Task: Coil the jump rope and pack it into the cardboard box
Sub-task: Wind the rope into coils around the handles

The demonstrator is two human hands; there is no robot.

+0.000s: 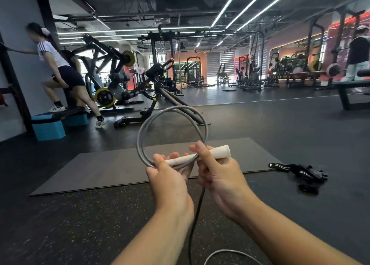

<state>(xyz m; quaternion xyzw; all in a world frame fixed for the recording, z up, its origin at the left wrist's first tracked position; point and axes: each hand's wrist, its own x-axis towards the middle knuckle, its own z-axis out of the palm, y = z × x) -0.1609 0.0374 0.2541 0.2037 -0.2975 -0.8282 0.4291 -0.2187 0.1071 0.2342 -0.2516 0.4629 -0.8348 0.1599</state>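
I hold a jump rope in front of me over the gym floor. Its grey cord [140, 132] stands up in two round loops above my hands. My left hand [170, 180] grips the bottom of the loops together with the white handle [219, 151], which lies level and points to the right. My right hand [217, 174] is curled round the handle and cord just right of the left hand. The rest of the cord [195, 218] hangs down between my forearms and curves along the floor at the bottom edge. No cardboard box is in view.
A dark exercise mat [112, 168] lies on the speckled floor ahead. Black gloves with straps [306, 174] lie to the right. A person stretches on blue step blocks [49, 124] at the left wall. Weight machines [124, 80] and a bench [352, 88] stand further back.
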